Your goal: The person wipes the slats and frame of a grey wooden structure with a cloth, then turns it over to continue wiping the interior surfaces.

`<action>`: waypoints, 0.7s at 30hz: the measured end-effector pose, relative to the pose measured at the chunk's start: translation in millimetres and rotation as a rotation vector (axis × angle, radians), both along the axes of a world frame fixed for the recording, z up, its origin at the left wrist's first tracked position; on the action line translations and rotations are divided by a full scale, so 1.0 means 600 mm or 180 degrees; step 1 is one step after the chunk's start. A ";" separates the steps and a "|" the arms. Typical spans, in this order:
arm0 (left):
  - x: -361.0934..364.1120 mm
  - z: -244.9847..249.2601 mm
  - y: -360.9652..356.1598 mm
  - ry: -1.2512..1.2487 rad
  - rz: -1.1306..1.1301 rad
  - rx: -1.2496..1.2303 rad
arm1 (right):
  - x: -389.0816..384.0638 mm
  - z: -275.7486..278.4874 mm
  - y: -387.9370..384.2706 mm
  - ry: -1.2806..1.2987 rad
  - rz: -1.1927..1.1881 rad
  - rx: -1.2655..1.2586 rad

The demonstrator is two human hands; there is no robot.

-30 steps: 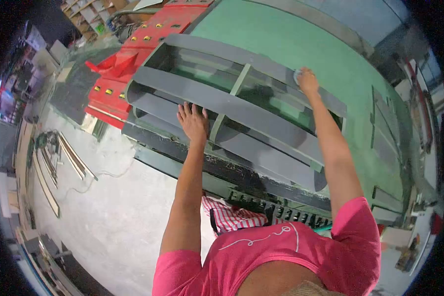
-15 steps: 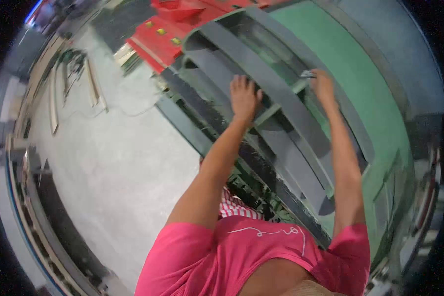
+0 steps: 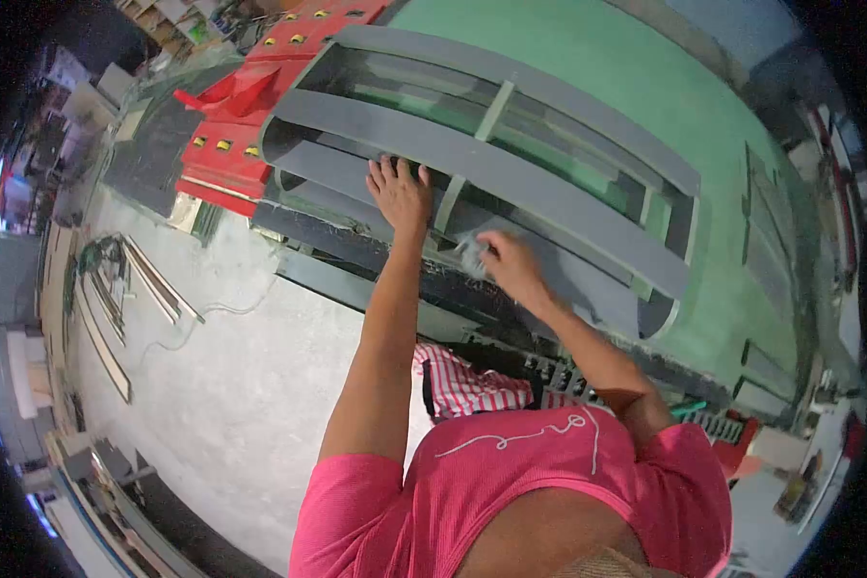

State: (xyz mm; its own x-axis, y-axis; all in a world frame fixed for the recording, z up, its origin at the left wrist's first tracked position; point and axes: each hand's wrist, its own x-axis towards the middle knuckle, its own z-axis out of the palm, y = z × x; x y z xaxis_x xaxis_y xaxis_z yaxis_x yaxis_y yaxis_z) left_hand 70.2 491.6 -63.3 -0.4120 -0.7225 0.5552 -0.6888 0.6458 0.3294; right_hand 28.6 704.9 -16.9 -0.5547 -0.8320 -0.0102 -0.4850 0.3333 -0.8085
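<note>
A long grey slatted frame [image 3: 549, 179] with pale green crosspieces lies on the green tabletop [image 3: 588, 43]. My left hand [image 3: 402, 196] rests on its lower grey slat, fingers spread, nothing held. Near the frame's front edge, my right hand [image 3: 512, 265] pinches a small crumpled greyish-white piece [image 3: 472, 255], blurred by motion; its material cannot be made out.
Red panels [image 3: 223, 149] with small yellow parts adjoin the table at the upper left. Wooden strips [image 3: 149, 279] and a thin cord lie on the pale floor [image 3: 250, 376]. Shelving and stacked boards stand along the left side.
My right hand has moved from the frame's far slat to its near edge with the crumpled piece. My left hand stays on the near slat. The view has turned.
</note>
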 end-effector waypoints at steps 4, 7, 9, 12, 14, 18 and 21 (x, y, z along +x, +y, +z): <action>-0.004 -0.004 0.001 -0.0049 -0.0072 -0.0042 | -0.011 -0.030 0.004 0.1787 -0.0754 0.0001; -0.004 -0.010 0.001 -0.0156 -0.0014 -0.0015 | -0.017 -0.037 -0.037 0.1767 -0.1056 -0.0039; -0.008 -0.018 -0.003 -0.0090 0.0041 -0.0098 | -0.015 -0.034 -0.072 0.1824 -0.1192 -0.0023; -0.012 -0.022 -0.005 -0.0044 0.0062 -0.0179 | -0.013 -0.044 -0.113 0.2020 -0.1277 0.0046; -0.010 -0.021 -0.006 -0.0070 -0.0038 -0.0205 | -0.016 -0.043 -0.107 0.2155 -0.1038 0.0002; -0.009 -0.021 -0.004 -0.0213 -0.0161 -0.0204 | 0.009 -0.041 -0.073 0.2147 -0.0363 -0.0019; -0.010 -0.035 -0.011 -0.0218 -0.0185 -0.0210 | 0.038 -0.046 -0.021 0.2441 -0.0245 -0.0218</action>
State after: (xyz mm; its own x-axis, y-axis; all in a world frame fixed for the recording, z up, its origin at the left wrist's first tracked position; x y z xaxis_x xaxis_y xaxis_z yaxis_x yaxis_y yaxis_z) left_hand 64.1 485.0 -84.3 -0.4908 -0.6590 0.5699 -0.6690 0.7041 0.2381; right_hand 51.1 692.3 -44.3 -0.4422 -0.7757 0.4504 -0.8951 0.3500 -0.2761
